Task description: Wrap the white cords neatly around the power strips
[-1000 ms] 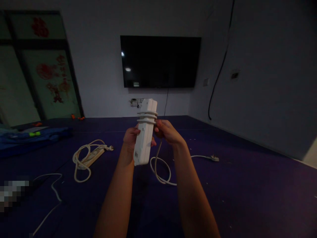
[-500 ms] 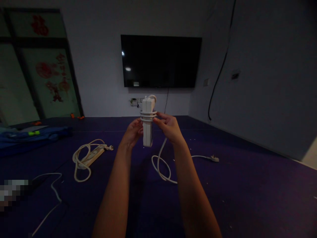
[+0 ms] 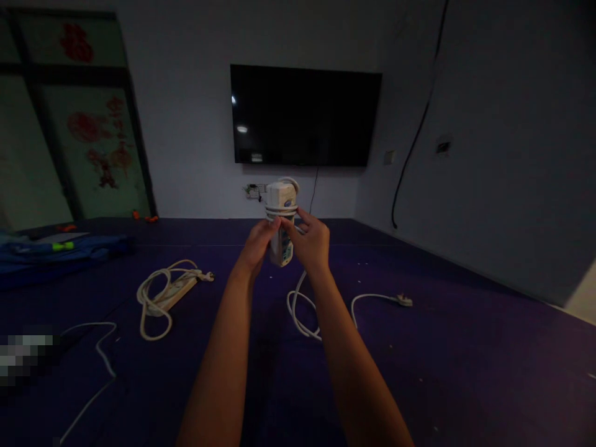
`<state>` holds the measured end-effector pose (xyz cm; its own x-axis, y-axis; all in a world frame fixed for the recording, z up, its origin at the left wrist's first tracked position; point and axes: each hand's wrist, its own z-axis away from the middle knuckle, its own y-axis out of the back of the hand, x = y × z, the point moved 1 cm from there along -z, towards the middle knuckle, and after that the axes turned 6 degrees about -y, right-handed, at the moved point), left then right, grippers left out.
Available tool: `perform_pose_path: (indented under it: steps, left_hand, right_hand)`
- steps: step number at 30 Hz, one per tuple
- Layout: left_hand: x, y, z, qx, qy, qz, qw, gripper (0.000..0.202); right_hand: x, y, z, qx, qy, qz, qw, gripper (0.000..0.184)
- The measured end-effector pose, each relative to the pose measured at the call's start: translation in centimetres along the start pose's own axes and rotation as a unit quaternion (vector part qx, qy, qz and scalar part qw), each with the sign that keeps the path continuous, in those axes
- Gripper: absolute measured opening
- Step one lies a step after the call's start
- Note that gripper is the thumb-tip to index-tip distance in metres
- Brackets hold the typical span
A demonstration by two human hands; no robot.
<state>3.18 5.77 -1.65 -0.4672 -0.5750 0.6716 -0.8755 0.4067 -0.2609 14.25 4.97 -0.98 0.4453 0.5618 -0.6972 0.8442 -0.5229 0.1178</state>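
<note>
I hold a white power strip (image 3: 280,197) upright in front of me, its socket face turned toward me. Several turns of its white cord (image 3: 298,307) are wound around its upper half. My left hand (image 3: 257,247) grips the strip from the left, fingers closed on it. My right hand (image 3: 311,241) pinches the cord against the strip's right side. The loose cord hangs down, loops on the purple floor and ends in a plug (image 3: 403,300) to the right.
A second power strip with coiled cord (image 3: 164,293) lies on the floor at left. Another white cable (image 3: 100,347) trails at lower left. A blue bundle (image 3: 60,253) sits at far left. A dark wall-mounted TV (image 3: 305,116) hangs ahead.
The strip has turned about its long axis, from back through edge to socket face. Both hands have risen slightly and closed in. The cord on the floor has been drawn in a little.
</note>
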Motion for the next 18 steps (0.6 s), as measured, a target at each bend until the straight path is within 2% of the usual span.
perform_pose_path:
  steps: [6,9,12,18]
  left_hand:
    - [-2.1,-1.6,-0.4,0.077,-0.088,0.015,0.993,0.053]
    - [-2.6,-1.5,-0.4,0.105,-0.118,0.007,0.987,0.058]
    - [-2.6,-0.6,-0.4,0.125,-0.138,-0.024,0.982,0.06]
    - [-1.8,0.4,-0.2,0.133,-0.166,-0.099,0.972,0.058]
  right_hand:
    - [-0.7,-0.5,0.8,0.052,-0.002,0.032,0.998,0.057]
    - [-0.7,-0.7,0.8,0.031,0.003,0.026,0.999,0.057]
    - [-0.7,-0.9,0.8,0.001,0.015,0.008,1.0,0.058]
    - [-0.9,-1.2,0.9,-0.042,0.031,-0.004,0.999,0.062]
